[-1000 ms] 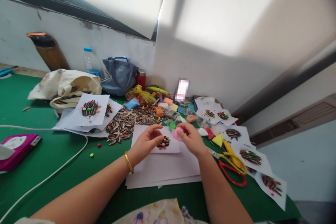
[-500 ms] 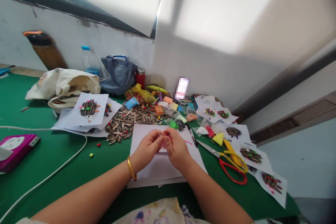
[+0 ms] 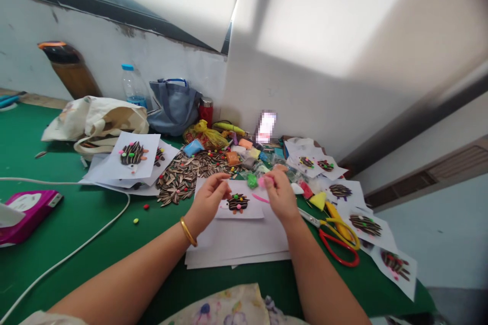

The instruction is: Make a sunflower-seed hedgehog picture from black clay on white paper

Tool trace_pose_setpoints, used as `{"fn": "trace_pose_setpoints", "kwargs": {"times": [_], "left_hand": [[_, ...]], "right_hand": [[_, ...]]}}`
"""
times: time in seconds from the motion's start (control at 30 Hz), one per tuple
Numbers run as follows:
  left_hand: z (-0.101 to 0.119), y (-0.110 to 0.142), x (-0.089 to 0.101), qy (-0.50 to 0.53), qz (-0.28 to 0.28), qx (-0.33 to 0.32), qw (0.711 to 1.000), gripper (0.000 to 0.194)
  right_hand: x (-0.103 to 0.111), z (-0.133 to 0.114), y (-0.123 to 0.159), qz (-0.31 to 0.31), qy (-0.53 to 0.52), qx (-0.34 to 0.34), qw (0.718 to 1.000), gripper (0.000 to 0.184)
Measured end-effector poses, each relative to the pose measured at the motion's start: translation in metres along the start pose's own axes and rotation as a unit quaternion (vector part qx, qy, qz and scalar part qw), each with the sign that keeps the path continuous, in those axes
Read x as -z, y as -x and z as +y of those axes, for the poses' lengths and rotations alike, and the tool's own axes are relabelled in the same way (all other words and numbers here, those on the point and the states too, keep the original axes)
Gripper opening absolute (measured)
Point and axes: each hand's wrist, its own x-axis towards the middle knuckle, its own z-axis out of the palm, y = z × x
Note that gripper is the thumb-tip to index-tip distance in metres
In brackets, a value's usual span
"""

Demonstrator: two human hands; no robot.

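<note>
The seed picture (image 3: pixel 237 202) lies on white paper (image 3: pixel 232 241), coloured balls (image 3: pixel 239 206) and orange feet (image 3: pixel 245 210) already placed, while the right hand (image 3: pixel 282 195) pinches pink clay (image 3: pixel 261 182), apart from the left hand (image 3: pixel 209 200), whose hold, like the remaining work, I cannot tell.

Card (image 3: pixel 254 212) matt paper, seed hedgehog (image 3: pixel 238 203) rough, bangle (image 3: pixel 188 232) glossy mtl, handbag (image 3: pixel 176 111) prob. cloth.
</note>
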Motion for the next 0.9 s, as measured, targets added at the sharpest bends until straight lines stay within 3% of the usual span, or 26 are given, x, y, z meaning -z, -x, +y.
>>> {"fn": "trace_pose_setpoints", "kwargs": {"times": [0.1, 0.2, 0.47, 0.53, 0.6, 0.73, 0.9], "left_hand": [[-0.002, -0.012, 0.011, -0.014, 0.050, -0.011, 0.999, 0.026], [-0.007, -0.020, 0.017, -0.009, 0.071, -0.005, 0.997, 0.027], [-0.014, -0.021, 0.018, -0.040, 0.067, 0.012, 0.997, 0.026], [-0.016, -0.022, 0.019, -0.059, 0.063, 0.008, 0.996, 0.026], [-0.018, -0.024, 0.021, -0.085, 0.054, 0.002, 0.995, 0.027], [-0.023, -0.026, 0.025, -0.140, 0.035, -0.008, 0.990, 0.030], [-0.022, -0.026, 0.023, -0.176, 0.021, -0.004, 0.984, 0.030]], "right_hand": [[0.014, 0.037, -0.009, 0.012, 0.116, -0.054, 0.992, 0.027], [0.018, 0.059, -0.011, -0.014, 0.204, -0.097, 0.974, 0.026], [0.013, 0.041, -0.009, 0.015, 0.187, -0.048, 0.981, 0.028], [0.012, 0.034, -0.009, -0.030, 0.169, -0.031, 0.985, 0.024], [0.011, 0.028, -0.008, -0.116, 0.161, -0.026, 0.980, 0.021], [0.008, 0.021, -0.004, -0.270, 0.183, -0.044, 0.944, 0.015], [0.006, 0.018, -0.002, -0.307, 0.219, -0.054, 0.924, 0.009]]}}
